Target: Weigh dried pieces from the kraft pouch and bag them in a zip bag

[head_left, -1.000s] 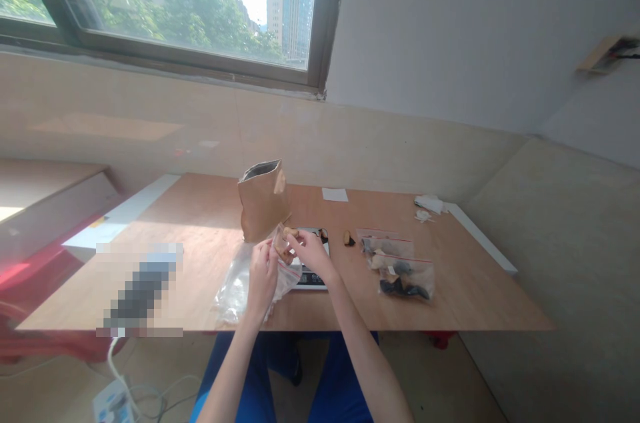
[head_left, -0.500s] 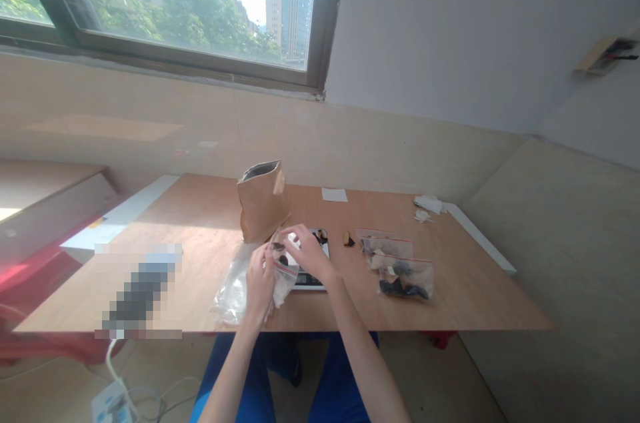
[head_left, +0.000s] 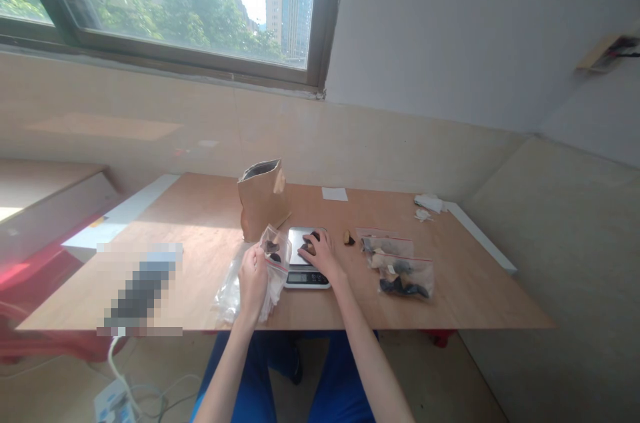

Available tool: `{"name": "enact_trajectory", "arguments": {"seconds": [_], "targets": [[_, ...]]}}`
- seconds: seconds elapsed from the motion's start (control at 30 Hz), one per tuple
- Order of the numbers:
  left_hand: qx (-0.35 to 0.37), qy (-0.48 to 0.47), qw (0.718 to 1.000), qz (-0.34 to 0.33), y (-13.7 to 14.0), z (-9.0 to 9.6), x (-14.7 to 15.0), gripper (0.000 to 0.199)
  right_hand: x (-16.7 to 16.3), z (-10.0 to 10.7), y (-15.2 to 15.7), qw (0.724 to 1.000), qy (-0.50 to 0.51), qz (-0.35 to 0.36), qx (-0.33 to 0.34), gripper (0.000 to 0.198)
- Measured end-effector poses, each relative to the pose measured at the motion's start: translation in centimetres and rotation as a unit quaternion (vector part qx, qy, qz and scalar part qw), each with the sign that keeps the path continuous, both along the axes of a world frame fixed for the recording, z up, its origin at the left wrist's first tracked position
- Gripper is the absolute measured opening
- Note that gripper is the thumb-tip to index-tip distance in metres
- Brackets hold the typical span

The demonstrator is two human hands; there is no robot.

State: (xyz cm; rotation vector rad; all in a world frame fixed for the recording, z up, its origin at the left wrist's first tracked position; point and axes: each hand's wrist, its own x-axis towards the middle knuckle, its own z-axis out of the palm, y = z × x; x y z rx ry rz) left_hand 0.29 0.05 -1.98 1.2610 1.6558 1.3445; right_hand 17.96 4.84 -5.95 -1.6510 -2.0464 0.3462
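Observation:
My left hand (head_left: 253, 277) is closed on the edge of a small clear zip bag (head_left: 281, 251), held upright at the scale's left side. Inside the bag lie a few dark and brownish dried pieces (head_left: 273, 256). My right hand (head_left: 323, 256) rests over the silver plate of a digital kitchen scale (head_left: 297, 256). Its fingers are curled onto dark, irregular dried pieces (head_left: 309, 243) on that plate and partly cover them. Below the left hand lies a pile of empty clear bags (head_left: 231, 293).
An open brown paper bag (head_left: 263, 203) stands behind the scale. Right of it lie a loose tan and black piece (head_left: 349, 237) and several filled zip bags (head_left: 406, 279). A white paper (head_left: 335, 194) and crumpled white scraps (head_left: 429, 204) lie farther back. A pixelated object (head_left: 143, 289) is at left.
My right hand has left the zip bag and moved right and down onto the pieces on the scale. My left hand keeps the bag, which has shifted slightly left.

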Motion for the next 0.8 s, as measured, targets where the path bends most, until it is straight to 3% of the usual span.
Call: {"name": "enact_trajectory", "arguments": {"seconds": [0.13, 0.27, 0.43, 0.6, 0.7, 0.8], "targets": [[-0.004, 0.013, 1.0, -0.007, 0.0, 0.1, -0.1, 0.04, 0.0, 0.2, 0.3, 0.999, -0.032, 0.007, 0.037, 0.017], [-0.011, 0.008, 1.0, -0.004, 0.0, 0.2, 0.0, 0.037, 0.2, 0.2, 0.7, 0.997, -0.046, 0.021, 0.053, 0.011], [-0.002, 0.006, 1.0, -0.008, 0.0, 0.0, 0.1, 0.039, 0.0, 0.5, 0.7, 0.997, 0.059, 0.001, 0.04, 0.013], [0.04, 0.027, 0.998, -0.029, 0.2, -1.0, 0.3, 0.042, -1.7, 4.2, -0.4, 0.965, 0.254, 0.005, 0.057, 0.013], [0.068, 0.037, 0.996, -0.045, 0.2, -1.4, 0.5, 0.042, -2.6, 7.4, -1.5, 0.949, 0.306, 0.078, 0.011, 0.019], [0.089, 0.034, 0.994, -0.058, 0.1, -1.5, 0.7, 0.042, -2.9, 9.4, -2.5, 0.942, 0.274, 0.182, -0.063, 0.021]]}}
